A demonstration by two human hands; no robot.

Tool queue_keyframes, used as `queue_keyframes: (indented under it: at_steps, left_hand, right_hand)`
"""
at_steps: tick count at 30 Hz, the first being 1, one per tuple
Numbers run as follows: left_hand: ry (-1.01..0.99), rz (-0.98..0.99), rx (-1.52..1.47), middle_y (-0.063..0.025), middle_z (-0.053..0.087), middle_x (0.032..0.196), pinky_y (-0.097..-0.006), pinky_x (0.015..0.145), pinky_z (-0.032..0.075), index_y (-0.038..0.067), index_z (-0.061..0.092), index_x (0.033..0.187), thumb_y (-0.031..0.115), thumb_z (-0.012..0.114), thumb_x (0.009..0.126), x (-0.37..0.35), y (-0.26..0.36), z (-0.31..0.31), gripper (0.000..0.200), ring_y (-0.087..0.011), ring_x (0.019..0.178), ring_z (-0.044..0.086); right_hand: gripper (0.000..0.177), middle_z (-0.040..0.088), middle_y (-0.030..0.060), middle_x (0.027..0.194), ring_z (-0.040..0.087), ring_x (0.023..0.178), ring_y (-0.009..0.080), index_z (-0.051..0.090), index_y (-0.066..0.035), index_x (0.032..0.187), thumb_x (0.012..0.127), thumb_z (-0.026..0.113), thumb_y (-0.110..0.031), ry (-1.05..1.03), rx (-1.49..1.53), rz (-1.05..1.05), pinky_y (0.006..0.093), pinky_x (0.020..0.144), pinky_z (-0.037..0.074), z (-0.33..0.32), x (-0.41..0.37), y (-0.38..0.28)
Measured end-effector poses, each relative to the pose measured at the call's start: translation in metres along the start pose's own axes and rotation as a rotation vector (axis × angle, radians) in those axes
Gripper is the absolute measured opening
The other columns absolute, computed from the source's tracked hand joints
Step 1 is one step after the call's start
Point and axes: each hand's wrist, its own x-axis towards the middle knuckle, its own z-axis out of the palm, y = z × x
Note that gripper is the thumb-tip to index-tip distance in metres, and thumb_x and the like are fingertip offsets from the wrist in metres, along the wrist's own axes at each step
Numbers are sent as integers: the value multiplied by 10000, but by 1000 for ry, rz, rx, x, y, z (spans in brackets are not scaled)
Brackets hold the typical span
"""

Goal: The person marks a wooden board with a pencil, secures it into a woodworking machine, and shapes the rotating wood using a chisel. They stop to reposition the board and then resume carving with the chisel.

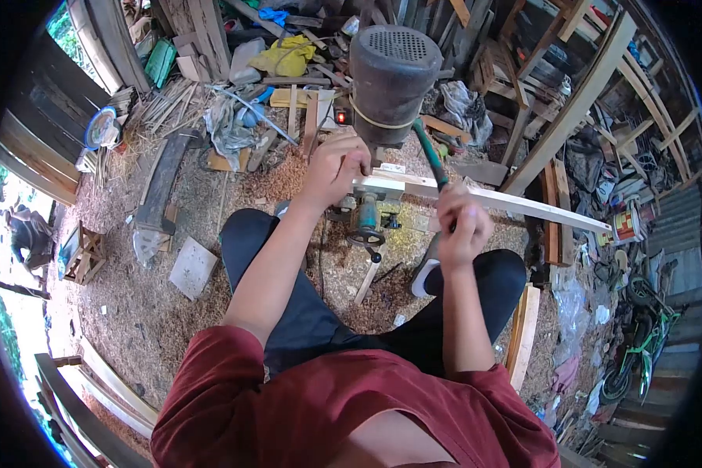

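A dark drill-press-like machine [394, 82] with a vented motor housing stands in front of me. Under it lies a long pale wooden beam [522, 205], reaching out to the right. At the beam's left end, close to the machine's column, my left hand [339, 168] is closed with bent fingers; its fingertips are partly hidden. My right hand [464, 222] is wrapped around the lower end of a green lever [430, 152], which slants down from the machine's right side. Below the beam sits a teal vise-like clamp [366, 214] with a handwheel [366, 238].
Wood shavings cover the ground around my legs. A white tile-like piece [193, 267] lies left of my knee. A slanting post [569, 101] and a paint can [625, 226] stand to the right, with a green bicycle-like vehicle [651, 347] farther off. Another person [30, 234] is at far left.
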Motion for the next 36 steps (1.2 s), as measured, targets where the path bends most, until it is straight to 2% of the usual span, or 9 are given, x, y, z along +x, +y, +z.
queue_keyframes:
  at_steps: [4, 6, 10, 12, 18, 28, 30, 32, 36]
  left_hand:
    - [-13, -7, -4, -69, 625, 762, -389, 774, 448, 47, 618, 715, 415, 344, 1128, 1, 2, 7, 618, -268, 763, 593]
    - [-37, -11, 15, -70, 624, 758, -392, 767, 449, 46, 606, 706, 412, 344, 1128, 2, 3, 10, 616, -271, 760, 591]
    - [-13, 35, 15, -82, 599, 747, -403, 752, 460, 44, 589, 693, 334, 425, 1099, 3, 1, 9, 525, -294, 756, 584]
    - [-14, 40, 11, -81, 591, 737, -401, 748, 457, 47, 585, 693, 342, 426, 1100, 3, -2, 7, 528, -292, 752, 576]
    - [3, 38, -5, -73, 591, 732, -388, 736, 446, 49, 577, 681, 381, 418, 1108, 4, 9, 2, 564, -284, 743, 564]
    - [27, -4, -28, -70, 597, 742, -392, 736, 450, 43, 586, 702, 328, 439, 1099, 0, 10, 0, 510, -282, 738, 568]
    - [14, -7, -12, -71, 598, 742, -393, 738, 452, 43, 588, 706, 317, 438, 1099, 0, 8, 0, 502, -282, 738, 569]
    - [14, 28, -25, -72, 606, 747, -396, 742, 456, 42, 590, 709, 306, 444, 1097, -1, 7, 3, 491, -284, 742, 571]
    - [6, 11, -22, -72, 615, 754, -397, 746, 459, 43, 592, 713, 303, 448, 1095, -2, 9, 4, 484, -286, 751, 576]
  right_hand:
    - [453, 487, 1, 648, 382, 550, 52, 610, 9, 804, 1120, 416, -252, 54, 24, 295, 269, 497, 249, 8, 74, -29]
    - [448, 474, -3, 644, 385, 552, 52, 607, 2, 800, 1115, 430, -263, 104, 26, 273, 258, 498, 230, 11, 66, -19]
    - [430, 479, 32, 602, 420, 539, 165, 559, -18, 740, 1081, 407, -232, 99, -109, -263, 334, 595, 386, 9, -14, 9]
    - [437, 493, 49, 603, 440, 545, 208, 540, -25, 720, 1068, 388, -241, 2, -91, -57, 407, 706, 450, -3, -35, -6]
    - [457, 467, 39, 575, 441, 553, 195, 551, -31, 720, 1067, 399, -286, 87, -54, -104, 418, 758, 466, 4, -36, 4]
    - [417, 460, 41, 555, 433, 544, 201, 560, -18, 708, 1048, 413, -212, 70, -67, -90, 408, 725, 433, 6, -20, 5]
    - [429, 470, 35, 569, 428, 542, 158, 569, -6, 718, 1062, 412, -208, 81, -45, -115, 340, 641, 407, 7, -4, 3]
    - [442, 485, 18, 596, 410, 542, 95, 597, 5, 753, 1085, 422, -229, 65, 20, 41, 268, 544, 324, 6, 23, -7]
    - [446, 508, 1, 638, 384, 537, 44, 610, 10, 801, 1107, 446, -271, 106, 70, 151, 246, 498, 241, 13, 82, -13]
